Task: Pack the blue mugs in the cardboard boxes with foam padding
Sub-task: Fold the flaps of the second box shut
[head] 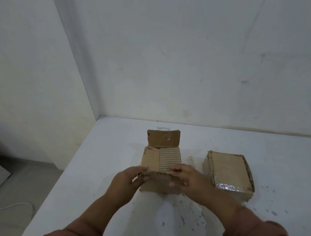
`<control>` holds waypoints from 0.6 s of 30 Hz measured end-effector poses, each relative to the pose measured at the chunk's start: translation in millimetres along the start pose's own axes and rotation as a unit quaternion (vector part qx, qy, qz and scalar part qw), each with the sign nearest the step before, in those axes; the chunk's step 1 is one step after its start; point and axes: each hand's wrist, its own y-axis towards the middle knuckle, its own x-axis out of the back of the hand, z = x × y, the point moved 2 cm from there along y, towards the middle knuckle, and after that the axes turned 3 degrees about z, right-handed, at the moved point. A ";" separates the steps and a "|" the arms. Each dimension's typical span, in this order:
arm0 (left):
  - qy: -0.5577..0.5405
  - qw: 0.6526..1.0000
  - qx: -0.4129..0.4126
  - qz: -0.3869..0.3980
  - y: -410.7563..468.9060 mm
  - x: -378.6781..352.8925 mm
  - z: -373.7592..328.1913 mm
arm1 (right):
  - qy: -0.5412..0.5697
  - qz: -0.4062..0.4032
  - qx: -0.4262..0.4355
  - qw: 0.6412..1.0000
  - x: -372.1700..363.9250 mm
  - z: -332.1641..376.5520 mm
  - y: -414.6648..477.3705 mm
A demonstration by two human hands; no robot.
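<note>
A small cardboard box (162, 159) stands on the white table in front of me. Its far flap (164, 138) stands upright and its side flaps lie folded over the top. My left hand (127, 180) and my right hand (186, 177) both grip the near flap (159, 181) at the box's front edge, fingers on top and thumbs beneath. A second cardboard box (229, 173) lies shut to the right, with shiny tape on its near end. No blue mug or foam shows; the boxes' insides are hidden.
The white table (107, 159) runs into a corner of two white walls. Its left edge drops to a grey floor with a white cable (14, 206). Dark specks and scuffs mark the tabletop near me.
</note>
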 end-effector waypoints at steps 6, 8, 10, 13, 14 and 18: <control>-0.063 0.986 0.106 -0.115 18.4 -9.4 -8.3 | 0.054 -0.111 -0.110 0.986 5.2 10.4 18.2; -0.109 0.976 0.126 -0.139 21.2 -11.7 -8.7 | 0.048 -0.117 -0.111 0.986 5.4 9.4 22.3; -0.120 0.971 0.139 -0.151 21.7 -14.9 -10.7 | 0.051 -0.109 -0.114 0.986 5.2 8.1 24.1; -0.128 0.966 0.150 -0.169 21.0 -19.3 -13.2 | 0.087 -0.098 -0.149 0.980 4.7 0.9 27.2; -0.137 0.963 0.157 -0.169 20.9 -20.4 -14.2 | 0.109 -0.085 -0.167 0.976 4.9 -2.1 28.5; -0.176 0.960 0.178 -0.123 24.1 -22.3 -14.2 | 0.131 -0.077 -0.197 0.969 10.0 -3.5 37.9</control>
